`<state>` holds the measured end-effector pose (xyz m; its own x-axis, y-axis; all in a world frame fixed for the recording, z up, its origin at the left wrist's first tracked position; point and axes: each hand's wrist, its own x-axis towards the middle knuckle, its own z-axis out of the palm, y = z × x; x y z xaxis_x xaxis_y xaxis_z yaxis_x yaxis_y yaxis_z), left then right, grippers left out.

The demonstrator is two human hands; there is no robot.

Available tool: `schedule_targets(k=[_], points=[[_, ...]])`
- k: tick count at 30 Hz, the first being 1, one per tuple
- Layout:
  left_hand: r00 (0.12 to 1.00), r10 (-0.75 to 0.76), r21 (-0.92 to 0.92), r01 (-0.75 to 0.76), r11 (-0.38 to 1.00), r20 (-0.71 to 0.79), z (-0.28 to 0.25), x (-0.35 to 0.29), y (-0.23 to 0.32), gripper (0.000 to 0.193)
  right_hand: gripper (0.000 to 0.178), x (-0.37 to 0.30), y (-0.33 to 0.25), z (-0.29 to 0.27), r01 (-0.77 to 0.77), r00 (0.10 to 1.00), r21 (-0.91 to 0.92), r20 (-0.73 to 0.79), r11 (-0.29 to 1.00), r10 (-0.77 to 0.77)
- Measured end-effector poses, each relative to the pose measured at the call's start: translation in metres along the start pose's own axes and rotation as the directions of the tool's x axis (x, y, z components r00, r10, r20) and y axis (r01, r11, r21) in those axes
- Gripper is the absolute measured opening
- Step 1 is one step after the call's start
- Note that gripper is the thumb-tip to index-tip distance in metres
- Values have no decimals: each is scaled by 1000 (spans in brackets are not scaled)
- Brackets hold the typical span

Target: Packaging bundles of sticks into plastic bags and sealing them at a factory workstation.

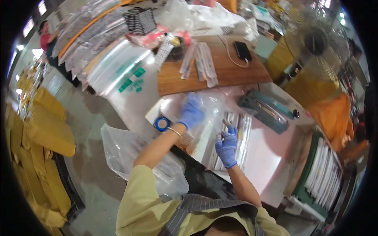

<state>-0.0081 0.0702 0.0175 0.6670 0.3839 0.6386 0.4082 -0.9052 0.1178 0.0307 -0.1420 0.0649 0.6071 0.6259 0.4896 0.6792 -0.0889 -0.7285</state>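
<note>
My left hand (pixel 191 111), in a blue glove, is over a clear plastic bag (pixel 212 105) on the white table; motion blurs its fingers, so its grip is unclear. To its right, my right hand (pixel 227 145) wears a blue glove with bare fingertips. Its index finger is stretched out and the others are partly bent, with nothing visible between them. Beneath it lies a row of long, slim packets in clear wrap (pixel 243 137). A blue roll of tape (pixel 162 124) sits beside my left wrist.
A brown wooden board (pixel 236 72) bears slim packets (pixel 205 65) and a phone (pixel 242 51) on a cable. A grey-green tool (pixel 264 112) lies right of the bag. A fan (pixel 316 42) stands far right; a green crate (pixel 315 165) holds white packets. Another person (pixel 49 39) stands far left.
</note>
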Motion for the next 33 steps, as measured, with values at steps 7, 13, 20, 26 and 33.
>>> schedule_targets(k=[7,13,20,26,33], points=[[690,298,-304,-117,945,660,-23,-3,67,60,62,66,44,-6,31,981,-395,-164,918,-103],[812,372,-419,-177,891,449,-73,2,89,36,89,9,186,-86,-436,874,277,-99,856,476],[300,897,-758,-483,437,326,-21,-38,255,51,38,-174,129,-152,-531,844,-50,-122,846,523],[-269,801,-845,-177,506,535,29,-19,286,80,36,-206,54,-402,-395,827,343,-272,852,492],[744,388,-619,44,785,545,91,-47,420,65,64,-305,229,-706,-960,247,-252,-967,-121,53]])
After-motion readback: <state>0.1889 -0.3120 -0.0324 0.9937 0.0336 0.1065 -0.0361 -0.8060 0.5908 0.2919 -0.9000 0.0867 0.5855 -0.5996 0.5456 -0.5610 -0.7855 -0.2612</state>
